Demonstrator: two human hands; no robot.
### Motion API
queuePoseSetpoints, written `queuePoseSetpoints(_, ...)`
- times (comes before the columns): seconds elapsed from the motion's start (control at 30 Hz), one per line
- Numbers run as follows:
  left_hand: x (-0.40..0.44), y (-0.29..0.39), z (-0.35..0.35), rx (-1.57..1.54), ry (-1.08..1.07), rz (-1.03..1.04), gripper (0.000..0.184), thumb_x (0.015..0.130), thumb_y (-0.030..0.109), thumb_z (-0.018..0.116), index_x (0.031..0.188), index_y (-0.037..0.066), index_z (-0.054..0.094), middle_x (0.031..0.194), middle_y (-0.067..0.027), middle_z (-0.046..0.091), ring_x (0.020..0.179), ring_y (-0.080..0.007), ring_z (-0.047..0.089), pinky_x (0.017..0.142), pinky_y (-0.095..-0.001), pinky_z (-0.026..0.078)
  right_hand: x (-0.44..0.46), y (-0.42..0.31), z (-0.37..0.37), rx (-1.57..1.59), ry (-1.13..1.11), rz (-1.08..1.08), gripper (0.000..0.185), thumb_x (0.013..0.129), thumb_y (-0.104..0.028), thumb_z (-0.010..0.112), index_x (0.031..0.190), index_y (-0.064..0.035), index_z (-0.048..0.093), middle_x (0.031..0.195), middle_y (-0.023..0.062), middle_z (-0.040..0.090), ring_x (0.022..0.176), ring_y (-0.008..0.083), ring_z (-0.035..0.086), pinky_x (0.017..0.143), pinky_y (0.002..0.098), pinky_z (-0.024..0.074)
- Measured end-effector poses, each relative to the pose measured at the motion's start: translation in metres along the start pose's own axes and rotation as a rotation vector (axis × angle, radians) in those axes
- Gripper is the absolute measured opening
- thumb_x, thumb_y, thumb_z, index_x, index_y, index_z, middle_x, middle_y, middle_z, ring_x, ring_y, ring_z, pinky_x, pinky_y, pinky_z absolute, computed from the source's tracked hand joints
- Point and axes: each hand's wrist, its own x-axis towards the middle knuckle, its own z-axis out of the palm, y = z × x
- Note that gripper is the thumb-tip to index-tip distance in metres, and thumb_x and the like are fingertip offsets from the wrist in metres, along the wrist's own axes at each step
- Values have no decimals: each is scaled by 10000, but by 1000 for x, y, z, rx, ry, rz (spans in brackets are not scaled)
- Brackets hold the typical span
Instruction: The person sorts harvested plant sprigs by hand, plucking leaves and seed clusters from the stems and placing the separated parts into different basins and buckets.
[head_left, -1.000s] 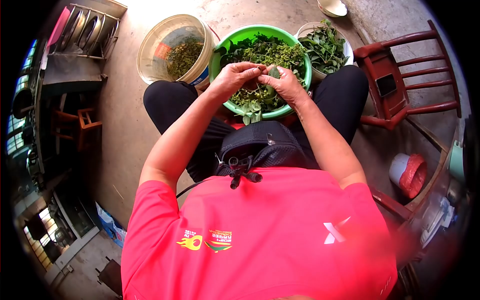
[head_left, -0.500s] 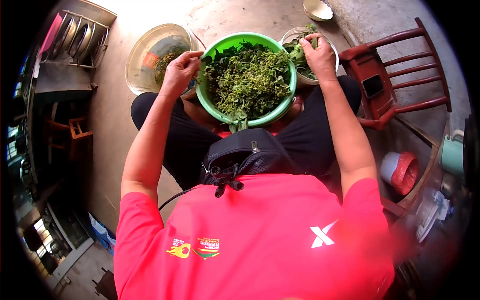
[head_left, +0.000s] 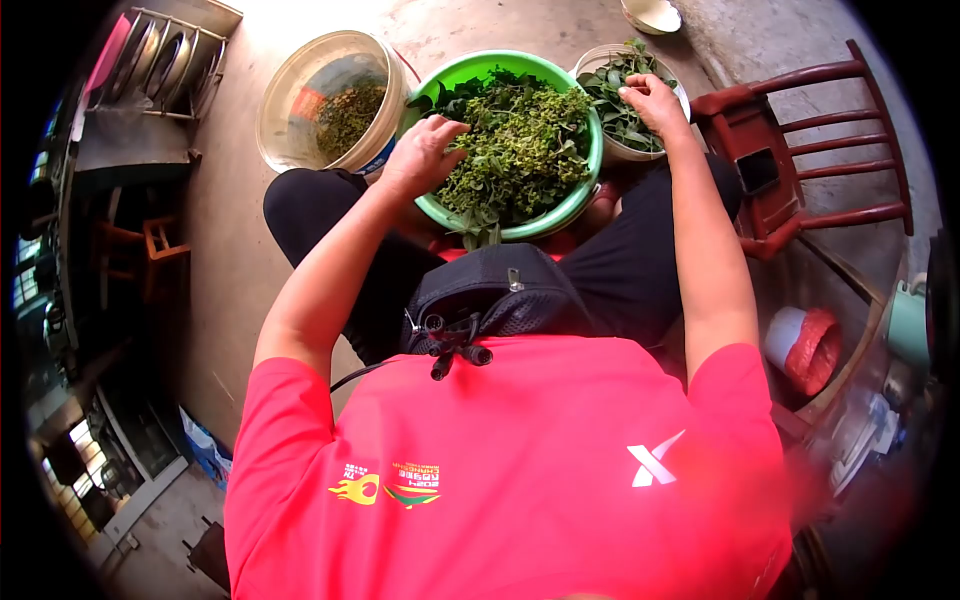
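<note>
On my feed, the green basin (head_left: 601, 160) held a heap of leafy sprigs (head_left: 520, 150), beside the white bucket (head_left: 684, 97) of leaves (head_left: 608, 95). The left hand (head_left: 425, 155), loosely open, hovered over the basin; the right hand (head_left: 655, 103) curled over the leaves, its hold unclear to me.

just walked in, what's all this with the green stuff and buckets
A seated person has their left hand over the left side of a green tub heaped with leafy, budded sprigs. Their right hand is at the leaves in the right-hand bucket; its grip is unclear. The left-hand bucket holds a smaller yellowish-green pile.
</note>
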Motion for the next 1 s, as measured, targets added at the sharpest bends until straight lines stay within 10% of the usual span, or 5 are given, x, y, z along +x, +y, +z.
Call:
queuePoseSetpoints(0.23, 38, 72, 49, 200, -158, 96, 635, 729, 295, 716, 1307, 233, 462, 1290, -144, 446, 1088, -307, 501, 897, -416, 431, -19, -5, -2, -40, -52, -65, 267, 787, -282, 638, 973, -93, 671, 907, 81, 685, 838, 190, 653, 781, 302, 496)
queuePoseSetpoints(0.53, 35, 29, 46, -325, -46, -133, 158, 719, 90, 605, 874, 80, 580, 868, -143, 598, 836, -337, 590, 734, -417, 479, -40, -23, -13, 9, -123, -25, 233, 797, -255, 593, 951, -94, 662, 798, 52, 676, 654, 153, 652, 698, 287, 503)
queuePoseSetpoints(0.63, 23, 27, 24, -508, -92, -399, 161, 744, 105, 637, 900, 80, 603, 684, -34, 551, 617, -119, 510, 582, -269, 434, -42, -33, -11, 48, -126, -22, 225, 809, -227, 591, 961, -74, 655, 794, 49, 673, 632, 132, 643, 676, 271, 510)
queuePoseSetpoints(0.9, -6, 26, 7, -655, -6, -399, 134, 790, 63, 635, 909, 63, 574, 692, 45, 469, 609, -45, 402, 558, -208, 356, -68, -74, 39, 313, -263, -80, 248, 855, -231, 603, 998, -32, 640, 847, 63, 667, 695, 115, 624, 690, 262, 511)
queuePoseSetpoints(1.0, -12, 25, 7, -473, 32, -255, 130, 761, 58, 617, 883, 62, 575, 817, -61, 540, 679, -158, 500, 622, -278, 421, -74, -82, 69, 193, -234, -171, 314, 852, -297, 617, 1032, -40, 622, 932, 93, 669, 848, 173, 636, 782, 291, 495)
